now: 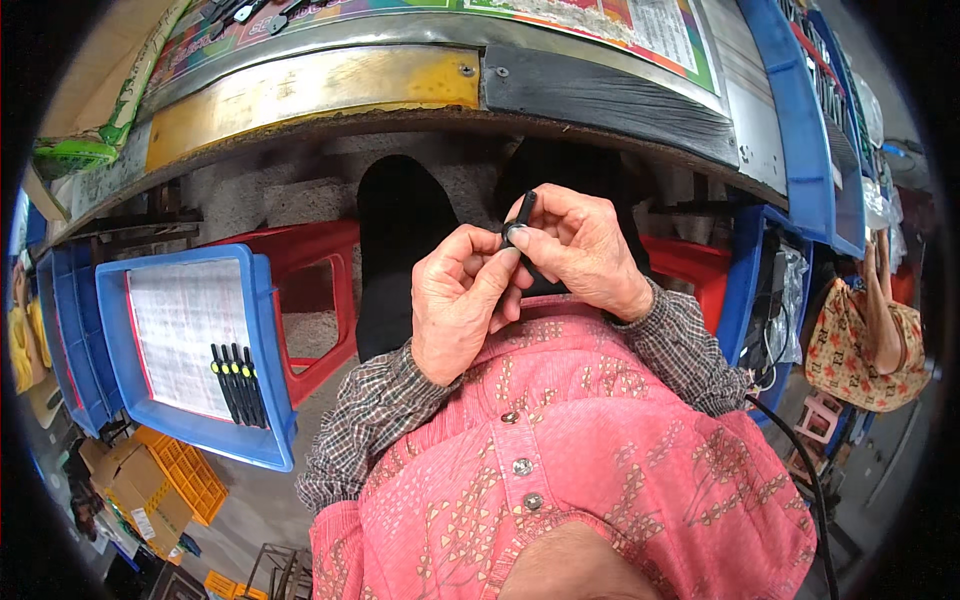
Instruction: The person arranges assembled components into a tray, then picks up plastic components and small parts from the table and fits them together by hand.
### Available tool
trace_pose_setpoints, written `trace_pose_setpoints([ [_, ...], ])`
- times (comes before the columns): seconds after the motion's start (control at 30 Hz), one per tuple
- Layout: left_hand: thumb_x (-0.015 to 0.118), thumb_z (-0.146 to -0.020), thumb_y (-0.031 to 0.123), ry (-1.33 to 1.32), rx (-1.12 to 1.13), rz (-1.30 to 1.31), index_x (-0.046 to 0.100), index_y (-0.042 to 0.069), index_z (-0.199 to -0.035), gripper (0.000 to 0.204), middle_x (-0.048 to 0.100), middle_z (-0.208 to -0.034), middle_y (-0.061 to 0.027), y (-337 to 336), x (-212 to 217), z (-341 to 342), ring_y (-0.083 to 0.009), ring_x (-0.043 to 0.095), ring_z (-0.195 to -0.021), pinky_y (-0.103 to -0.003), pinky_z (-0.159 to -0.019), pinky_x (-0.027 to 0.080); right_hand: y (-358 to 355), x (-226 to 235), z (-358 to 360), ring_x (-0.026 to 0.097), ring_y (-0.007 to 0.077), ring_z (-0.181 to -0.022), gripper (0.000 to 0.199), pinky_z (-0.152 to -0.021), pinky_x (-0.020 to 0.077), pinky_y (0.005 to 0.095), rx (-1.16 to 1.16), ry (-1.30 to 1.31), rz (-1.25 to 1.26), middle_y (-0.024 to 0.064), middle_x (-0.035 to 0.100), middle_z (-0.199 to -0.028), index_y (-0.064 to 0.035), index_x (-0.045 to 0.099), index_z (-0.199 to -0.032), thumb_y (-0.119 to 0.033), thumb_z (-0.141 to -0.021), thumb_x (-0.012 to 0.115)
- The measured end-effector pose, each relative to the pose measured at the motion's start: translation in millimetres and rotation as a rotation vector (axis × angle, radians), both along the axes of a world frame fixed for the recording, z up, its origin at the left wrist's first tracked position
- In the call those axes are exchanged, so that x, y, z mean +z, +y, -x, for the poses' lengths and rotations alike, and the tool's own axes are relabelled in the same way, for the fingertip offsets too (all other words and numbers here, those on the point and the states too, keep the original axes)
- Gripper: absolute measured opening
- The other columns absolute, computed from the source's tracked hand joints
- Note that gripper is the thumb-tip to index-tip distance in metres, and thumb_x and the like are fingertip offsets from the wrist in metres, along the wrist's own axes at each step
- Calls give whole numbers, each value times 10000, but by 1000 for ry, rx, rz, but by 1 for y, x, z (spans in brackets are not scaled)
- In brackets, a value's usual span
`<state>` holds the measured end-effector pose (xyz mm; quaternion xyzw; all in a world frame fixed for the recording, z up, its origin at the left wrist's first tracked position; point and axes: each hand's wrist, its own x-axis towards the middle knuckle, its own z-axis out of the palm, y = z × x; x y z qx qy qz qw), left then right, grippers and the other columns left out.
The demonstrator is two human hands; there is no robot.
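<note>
In front of my lap, both hands are closed on a slim black strap-like piece (529, 207) with a small rounded part near its middle. My left hand (455, 300) pinches it from the left between thumb and fingertips. From the right, my right hand (590, 250) grips it, the thumb pressed on the rounded part. One end of the piece sticks up above the fingers; much of the rest is hidden. At my left, a blue tray (280, 400) lined with whitish sheet holds several slim black pieces (238, 385) with yellow-green round spots, lying side by side.
Ahead runs a workbench edge (310, 95) with metal and black strips; dark small parts (245, 12) lie on it. Red stools (325, 290) flank my legs. Blue crates (800, 120) stand at right. A cardboard box (145, 490) is lower left. Another person's arm (880, 320) shows far right.
</note>
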<state>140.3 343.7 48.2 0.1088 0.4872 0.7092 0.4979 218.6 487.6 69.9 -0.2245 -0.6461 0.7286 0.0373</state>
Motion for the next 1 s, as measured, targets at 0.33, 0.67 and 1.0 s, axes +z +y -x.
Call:
trace_pose_setpoints([
  [0.33,536,-946,108,-15,7,-6,523,2,-952,107,630,-765,-88,-1,0,1,-75,545,-527,-170,-402,367,5,-1,-2,458,5,-540,67,-462,366,163,27,-34,80,-21,554,-683,8,584,-909,-56,-888,583],
  [0.67,534,-947,104,-23,10,4,524,1,-958,105,632,-769,-86,-1,-3,1,-76,545,-528,-169,-407,368,5,-5,-2,468,12,-541,67,-461,371,162,24,-52,69,-8,565,-710,16,577,-921,-45,-892,573],
  [1.0,536,-948,109,2,6,30,534,4,-963,106,631,-766,-79,0,-5,-2,-71,545,-529,-168,-407,368,-1,-10,0,493,2,-556,78,-448,368,163,-18,-7,37,-24,567,-697,-8,567,-846,-67,-880,604],
])
